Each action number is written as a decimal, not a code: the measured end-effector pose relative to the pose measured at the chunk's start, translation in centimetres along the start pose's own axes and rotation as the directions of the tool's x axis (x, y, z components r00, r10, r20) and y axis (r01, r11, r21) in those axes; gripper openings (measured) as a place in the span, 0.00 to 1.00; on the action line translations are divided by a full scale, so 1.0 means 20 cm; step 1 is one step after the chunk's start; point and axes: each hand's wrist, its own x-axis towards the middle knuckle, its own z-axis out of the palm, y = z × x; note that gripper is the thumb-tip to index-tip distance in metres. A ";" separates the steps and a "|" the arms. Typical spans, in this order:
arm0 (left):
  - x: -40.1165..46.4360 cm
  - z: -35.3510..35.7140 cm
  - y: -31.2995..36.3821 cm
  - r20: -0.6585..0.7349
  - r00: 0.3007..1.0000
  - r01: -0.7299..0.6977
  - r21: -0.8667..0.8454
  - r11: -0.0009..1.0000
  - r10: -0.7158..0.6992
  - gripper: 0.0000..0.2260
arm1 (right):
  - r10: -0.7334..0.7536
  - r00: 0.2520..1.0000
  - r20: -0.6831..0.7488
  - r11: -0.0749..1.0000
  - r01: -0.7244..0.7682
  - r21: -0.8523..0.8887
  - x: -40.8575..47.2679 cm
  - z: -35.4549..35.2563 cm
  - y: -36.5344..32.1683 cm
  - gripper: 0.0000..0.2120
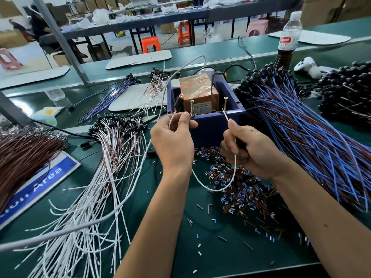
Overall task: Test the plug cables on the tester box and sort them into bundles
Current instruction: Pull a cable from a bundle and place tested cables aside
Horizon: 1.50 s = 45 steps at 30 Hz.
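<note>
— Testing one cable right now?

— Yes. From the head view, my left hand (172, 137) pinches the brown lead beside the left screw (192, 107) on the tester box (206, 115), and my right hand (247, 149) pinches the white lead (232, 173) with its tip at the right screw (224, 104). The black plug (178, 104) hangs just above my left fingers; a small lamp on it looks lit, though I can't be sure.

— How much is done?

— A white bundle (112, 157) lies on the left, with smaller bundles behind it. The blue pile (301, 125) on the right looks far larger, so I'd judge plenty remains.
</note>
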 end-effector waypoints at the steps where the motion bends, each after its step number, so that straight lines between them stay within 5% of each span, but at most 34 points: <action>1: 0.00 0.00 0.00 -0.002 1.000 0.000 0.002 1.000 0.000 0.14 | -0.001 1.000 -0.002 1.000 0.001 0.005 0.00 0.00 0.00 0.28; 18: -0.06 0.00 0.07 -0.020 0.999 -0.028 -0.035 0.999 0.028 0.10 | -0.059 0.996 -0.065 0.998 0.060 0.018 0.00 -0.02 0.01 0.28; 23: -0.10 0.14 0.25 0.169 0.982 -0.076 -0.069 0.995 0.086 0.14 | -0.150 0.983 -0.109 0.978 0.164 0.129 -0.02 -0.02 -0.06 0.27; 28: -0.18 0.48 0.40 0.377 0.924 -0.006 -0.159 0.987 0.067 0.18 | -0.138 0.931 -0.338 0.973 0.192 0.131 -0.19 -0.20 -0.19 0.27; 32: -0.31 0.84 0.49 0.482 0.875 -0.019 -0.042 0.999 0.037 0.27 | -0.119 0.749 -0.652 0.975 0.213 0.066 -0.46 -0.49 -0.37 0.24; 36: -0.42 1.14 0.52 0.606 0.787 -0.329 0.258 0.908 0.113 0.29 | -0.104 0.440 -0.892 0.964 0.267 0.019 -0.84 -0.84 -0.56 0.25; 39: -0.46 1.32 0.48 0.724 0.671 -0.485 0.267 0.833 0.159 0.21 | -0.042 0.240 -0.970 0.960 0.280 0.027 -1.16 -1.07 -0.66 0.23; 41: -0.50 1.46 0.46 0.801 0.596 -0.350 0.190 0.917 0.062 0.17 | -0.030 0.141 -0.990 0.963 0.270 0.010 -1.35 -1.17 -0.70 0.20; 43: -0.56 1.61 0.44 0.836 0.521 0.064 0.165 0.984 -0.174 0.14 | -0.043 0.072 -0.996 0.946 0.323 -0.018 -1.47 -1.23 -0.73 0.21; 45: -0.61 1.74 0.44 0.824 0.413 0.481 0.165 0.861 -0.389 0.13 | -0.068 0.016 -0.998 0.928 0.368 -0.058 -1.54 -1.26 -0.77 0.22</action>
